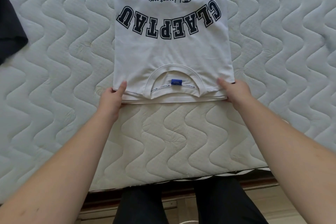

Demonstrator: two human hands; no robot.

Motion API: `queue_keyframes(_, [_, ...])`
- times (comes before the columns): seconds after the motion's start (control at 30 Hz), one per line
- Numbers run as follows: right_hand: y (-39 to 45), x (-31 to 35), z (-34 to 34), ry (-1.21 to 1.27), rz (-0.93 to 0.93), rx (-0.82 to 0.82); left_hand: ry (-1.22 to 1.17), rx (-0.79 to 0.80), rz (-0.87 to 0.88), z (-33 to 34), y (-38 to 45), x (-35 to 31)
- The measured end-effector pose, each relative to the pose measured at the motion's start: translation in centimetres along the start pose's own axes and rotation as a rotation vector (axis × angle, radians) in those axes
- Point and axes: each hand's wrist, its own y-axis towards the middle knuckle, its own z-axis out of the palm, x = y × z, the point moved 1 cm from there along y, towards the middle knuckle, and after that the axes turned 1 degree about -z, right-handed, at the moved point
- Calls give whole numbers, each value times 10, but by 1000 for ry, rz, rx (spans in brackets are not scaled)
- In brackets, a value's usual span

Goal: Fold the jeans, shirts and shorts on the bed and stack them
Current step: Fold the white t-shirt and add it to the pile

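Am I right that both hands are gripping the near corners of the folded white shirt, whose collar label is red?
Not quite: the head view shows the label is blue, not red. The left hand and right hand do grip the folded white shirt by its near corners.

dark garment (11, 23) cut off left
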Motion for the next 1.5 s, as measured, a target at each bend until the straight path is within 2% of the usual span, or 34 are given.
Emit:
queue_keyframes(0.1, [-3, 1, -4, -202, -94, -224, 61, -214, 114, 6, -3, -6])
queue_keyframes(0.23, [-9, -7, -7, -156, -154, -279, 82, -345, 193, 3, -9, -9])
queue_keyframes(0.37, [-11, -7, -15, 23, -136, -206, 40, -250, 194, -6, -8, -5])
queue_keyframes(0.5, [-14, -12, -15, 123, -88, -184, 141, -245, 177, -17, -2, 0])
queue_keyframes(0.6, [-14, -21, -14, 82, -77, -139, 233, -249, 180, -22, 0, 1])
queue_keyframes(0.73, [-11, -28, -16, -191, -157, -119, 379, -208, 190, -19, -4, 4])
queue_keyframes(0.8, [-9, -27, -17, -219, -164, -146, 387, -209, 195, -19, -7, 1])
queue_keyframes(0.87, [-5, -25, -15, -169, -144, -135, 356, -132, 189, -16, -8, -1])
queue_keyframes(0.93, [-3, -23, -11, -107, -128, -53, 294, -31, 166, -14, -9, -2])
queue_keyframes(1.0, [-2, -21, -6, -63, -108, 26, 264, -2, 140, -14, -9, -6])
queue_keyframes(1.13, [-1, -21, -5, -112, -121, 12, 76, 101, 18, -13, -9, -9])
queue_keyframes(1.33, [-8, -40, -7, -130, -90, 11, -132, 51, -27, -9, -9, 7])
queue_keyframes(1.5, [-20, -59, -4, -115, -68, -13, -64, 50, 7, -17, -4, 14])
